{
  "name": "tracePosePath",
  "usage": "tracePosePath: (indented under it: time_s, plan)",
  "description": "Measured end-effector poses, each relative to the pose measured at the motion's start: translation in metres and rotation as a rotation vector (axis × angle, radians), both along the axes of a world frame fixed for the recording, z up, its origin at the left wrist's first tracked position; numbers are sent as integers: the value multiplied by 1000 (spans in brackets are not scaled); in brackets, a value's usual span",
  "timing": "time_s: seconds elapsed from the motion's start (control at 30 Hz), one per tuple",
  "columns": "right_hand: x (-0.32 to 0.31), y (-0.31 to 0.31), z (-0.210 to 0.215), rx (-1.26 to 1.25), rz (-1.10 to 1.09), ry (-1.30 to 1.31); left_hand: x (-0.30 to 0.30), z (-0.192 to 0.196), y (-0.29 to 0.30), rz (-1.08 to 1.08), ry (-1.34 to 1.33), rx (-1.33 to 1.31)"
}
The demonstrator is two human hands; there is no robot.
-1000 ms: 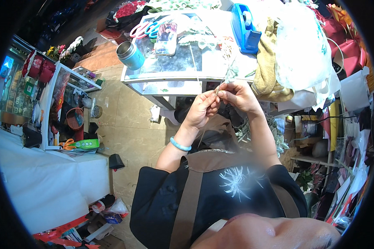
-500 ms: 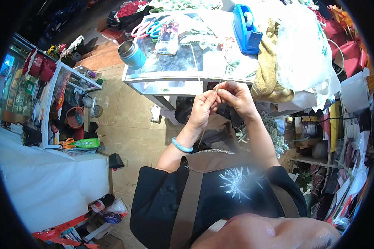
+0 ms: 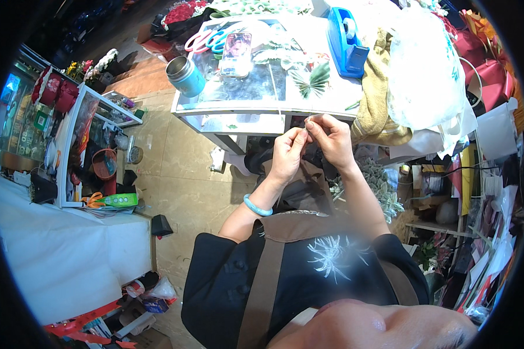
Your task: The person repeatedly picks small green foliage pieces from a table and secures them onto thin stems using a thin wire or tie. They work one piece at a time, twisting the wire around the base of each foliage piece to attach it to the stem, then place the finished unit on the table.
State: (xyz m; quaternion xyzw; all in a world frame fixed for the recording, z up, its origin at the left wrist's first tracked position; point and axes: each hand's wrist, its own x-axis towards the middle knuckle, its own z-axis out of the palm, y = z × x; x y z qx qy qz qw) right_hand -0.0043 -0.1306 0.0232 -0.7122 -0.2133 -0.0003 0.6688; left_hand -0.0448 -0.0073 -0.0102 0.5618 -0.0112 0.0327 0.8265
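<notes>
Above the near edge of the white glass-topped table (image 3: 227,109), both my hands meet with fingertips pinched together. My left hand (image 3: 288,152), with a pale blue bangle (image 3: 257,205) on its wrist, is closed, thumb against fingers. My right hand (image 3: 333,141) is closed in a pinch beside it. A fan-shaped green leaf (image 3: 311,80) shows just beyond my fingertips, over the tabletop. Its thin stem seems to run down into both pinches, though glare and my fingers mostly hide it.
On the table are a blue tape dispenser (image 3: 346,43), a blue cup (image 3: 185,77), a phone (image 3: 236,54), pink scissors (image 3: 199,41) and blue-handled scissors (image 3: 216,41). A brown towel (image 3: 374,96) and a plastic bag (image 3: 422,70) hang at the right edge.
The leaf has turned and now shows its broad, fanned face, slightly to the left of before. My hands have shifted a little, still pinched together. The thin strand below them no longer shows.
</notes>
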Motion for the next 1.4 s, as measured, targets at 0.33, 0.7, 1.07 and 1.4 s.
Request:
tracePosePath:
  time_s: [0.33, 0.7, 1.07, 1.4]
  plan:
    - [3, -4, -3, 8, 5, -72, -2, 0, 0, -12, -34, -29]
    - [8, -11, -9, 283, 260, 279, 3, -2, 11, -297, 72, -314]
    - [-4, 1, -19, 303, 61, 173, -8, -4, -6, 25, 26, -188]
    - [3, -5, -17, 397, 70, 242, -1, 2, -15, 39, 42, -160]
